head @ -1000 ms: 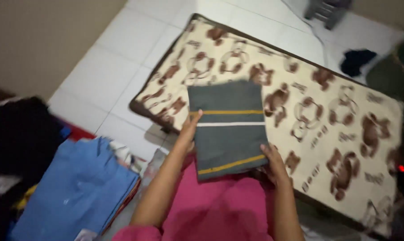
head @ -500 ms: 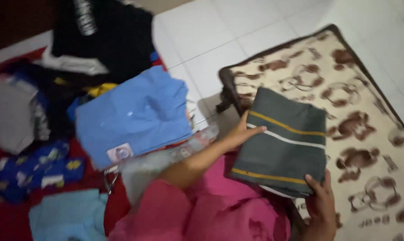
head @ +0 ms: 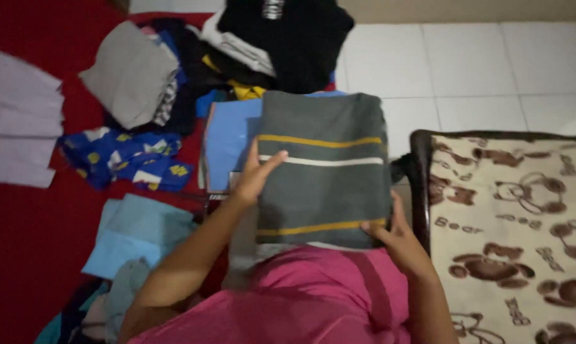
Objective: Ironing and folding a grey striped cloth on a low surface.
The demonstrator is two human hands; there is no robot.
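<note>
I hold a folded grey garment [head: 323, 169] with yellow and white stripes between both hands. My left hand [head: 257, 173] grips its left edge, thumb on top. My right hand [head: 396, 232] holds its lower right corner. The garment hovers over a folded blue shirt [head: 227, 137] that lies on a stack of clothes. My pink-clad lap [head: 313, 299] is below it.
A red cloth [head: 27, 229] on the left carries folded and loose clothes: a grey piece [head: 132, 73], a black pile [head: 288, 35], a blue patterned piece [head: 128, 159], a light blue piece [head: 138, 232]. A cream mat with brown bear prints [head: 511, 223] lies right. White floor tiles [head: 466, 64] are behind.
Both hands have carried the grey garment left, off the bear-print mat and over the blue shirt. The view has swung left toward the clothes on the red cloth.
</note>
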